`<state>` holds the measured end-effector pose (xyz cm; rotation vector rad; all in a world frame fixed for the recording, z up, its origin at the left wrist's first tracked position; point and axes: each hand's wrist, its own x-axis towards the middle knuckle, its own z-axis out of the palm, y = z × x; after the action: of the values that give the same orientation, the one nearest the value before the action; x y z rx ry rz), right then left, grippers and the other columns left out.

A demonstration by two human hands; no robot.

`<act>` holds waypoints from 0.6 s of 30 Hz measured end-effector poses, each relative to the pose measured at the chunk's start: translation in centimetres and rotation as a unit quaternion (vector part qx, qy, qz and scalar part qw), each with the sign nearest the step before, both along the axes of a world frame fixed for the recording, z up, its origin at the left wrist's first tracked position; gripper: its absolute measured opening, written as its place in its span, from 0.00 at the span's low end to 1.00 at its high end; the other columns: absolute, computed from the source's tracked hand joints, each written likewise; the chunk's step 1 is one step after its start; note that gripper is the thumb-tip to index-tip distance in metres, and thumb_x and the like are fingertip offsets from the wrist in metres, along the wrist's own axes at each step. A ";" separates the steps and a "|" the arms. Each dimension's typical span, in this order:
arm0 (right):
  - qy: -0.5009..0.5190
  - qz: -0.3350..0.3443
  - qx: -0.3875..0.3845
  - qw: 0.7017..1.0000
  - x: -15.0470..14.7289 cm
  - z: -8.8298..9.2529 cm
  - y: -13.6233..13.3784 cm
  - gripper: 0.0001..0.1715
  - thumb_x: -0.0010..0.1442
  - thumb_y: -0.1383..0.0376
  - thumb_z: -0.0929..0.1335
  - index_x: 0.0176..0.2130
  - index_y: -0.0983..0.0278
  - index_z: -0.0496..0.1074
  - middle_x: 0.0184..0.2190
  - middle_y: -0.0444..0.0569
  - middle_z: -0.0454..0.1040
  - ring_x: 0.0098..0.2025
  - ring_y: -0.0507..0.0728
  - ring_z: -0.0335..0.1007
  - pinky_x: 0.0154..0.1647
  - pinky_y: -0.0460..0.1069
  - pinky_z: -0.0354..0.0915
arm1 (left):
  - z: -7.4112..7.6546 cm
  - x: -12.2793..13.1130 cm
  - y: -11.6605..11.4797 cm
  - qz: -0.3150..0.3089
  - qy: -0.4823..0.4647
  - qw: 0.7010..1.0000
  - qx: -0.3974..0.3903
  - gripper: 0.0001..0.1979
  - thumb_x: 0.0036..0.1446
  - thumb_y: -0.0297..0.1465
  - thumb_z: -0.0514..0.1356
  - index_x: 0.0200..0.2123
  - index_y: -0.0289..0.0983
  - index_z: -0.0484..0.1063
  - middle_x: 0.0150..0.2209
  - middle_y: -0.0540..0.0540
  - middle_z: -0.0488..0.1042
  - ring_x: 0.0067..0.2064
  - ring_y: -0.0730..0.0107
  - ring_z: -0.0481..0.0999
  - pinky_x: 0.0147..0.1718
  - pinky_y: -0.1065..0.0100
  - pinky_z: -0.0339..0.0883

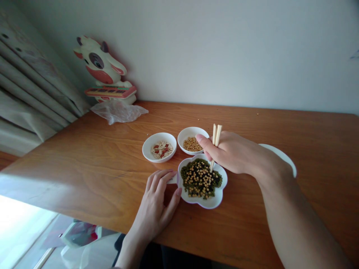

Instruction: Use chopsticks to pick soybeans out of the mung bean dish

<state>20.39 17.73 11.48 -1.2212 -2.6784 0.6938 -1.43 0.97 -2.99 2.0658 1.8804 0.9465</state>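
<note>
The right hand [232,151] grips a pair of pale wooden chopsticks [215,144], its fingers closed around them so that the blunt ends stick up above the knuckles and the tips point down into a white flower-shaped dish [209,201]. That dish sits on the orange-brown wooden worktop [84,164], close to its near edge, and is filled with a mix of dark green beans and small yellow soybeans [200,179]. The chopstick tips reach the upper right part of the mix; whether they pinch a bean cannot be told.

The left hand [158,205] lies flat on the worktop just left of the flower-shaped dish. Its fingers are spread and relaxed, holding nothing, with the thumb touching the dish's left rim and the fingertips near a small white scrap at the rim.

Behind the flower-shaped dish stand two small round white bowls, side by side. The left bowl [159,147] holds pale and reddish seeds; the right bowl [193,140] holds yellow soybeans only and sits just beside the right hand's fingertips. Part of another white dish [283,157] shows behind the right wrist.

At the far left corner, against the wall, stands a cream and red cow-shaped toy with a small keyboard [108,74], with a crumpled clear plastic bag [119,111] lying before it. Folded curtains [30,86] hang at the left.
</note>
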 end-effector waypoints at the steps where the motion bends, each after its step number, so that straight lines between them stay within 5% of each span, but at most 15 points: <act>1: -0.001 -0.003 -0.001 1.000 0.0 0.0 0.0 0.43 0.78 0.42 0.49 0.26 0.61 0.69 0.21 0.45 0.73 0.24 0.54 0.64 0.30 0.53 0.51 | 0.0 0.0 0.0 0.000 0.000 1.000 0.000 0.21 0.75 0.36 0.59 0.67 0.45 0.63 0.66 0.40 0.69 0.68 0.49 0.66 0.68 0.43 0.65; 18: -0.025 -0.015 0.003 1.000 -0.4 0.2 0.0 0.42 0.78 0.43 0.49 0.25 0.61 0.69 0.21 0.47 0.75 0.23 0.55 0.65 0.30 0.52 0.52 | 0.2 0.1 0.0 -0.002 -0.002 1.000 0.001 0.21 0.75 0.36 0.59 0.67 0.46 0.64 0.66 0.40 0.69 0.68 0.49 0.66 0.68 0.43 0.66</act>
<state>19.96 17.69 11.71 -1.2922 -2.6927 0.6605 -1.37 0.98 -2.79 2.0663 1.8734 0.9516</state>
